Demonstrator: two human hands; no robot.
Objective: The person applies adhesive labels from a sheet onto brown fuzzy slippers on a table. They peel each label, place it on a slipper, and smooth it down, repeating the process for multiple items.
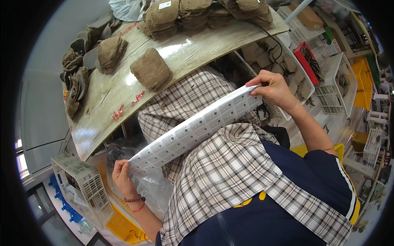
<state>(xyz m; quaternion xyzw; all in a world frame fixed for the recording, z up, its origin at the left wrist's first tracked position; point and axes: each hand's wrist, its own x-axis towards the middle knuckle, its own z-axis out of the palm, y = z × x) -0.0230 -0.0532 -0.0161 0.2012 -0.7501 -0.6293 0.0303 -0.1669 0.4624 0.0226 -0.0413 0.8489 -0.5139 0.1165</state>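
A long, narrow sheet of stickers [197, 129], glossy white with rows of small dark square labels, stretches slantwise above the person's lap. The left hand [122, 176] pinches its lower end, fingers closed on the edge, a red bead bracelet at the wrist. The right hand [274, 88] grips the upper end, thumb and fingers clamped on the strip. Under it lies a checked cloth [230, 172], soft and creased, in grey, white and brown squares, over a dark blue garment.

Ahead, a table [184, 53] with a pale, glossy wood-grain top carries fibrous brown pads: one rounded, coarse pad [151, 69] lies alone, another small pile [110, 51] beside it, and taller stacks [205, 14] along the far edge. Curled brown pieces [76, 78] crowd the table's left end.

White perforated plastic baskets [84, 186] stand at the lower left and on the right, near yellow crates and a red tray.

The printing on the labels is too small to make out, and crumpled clear plastic beneath the strip hides what it holds.
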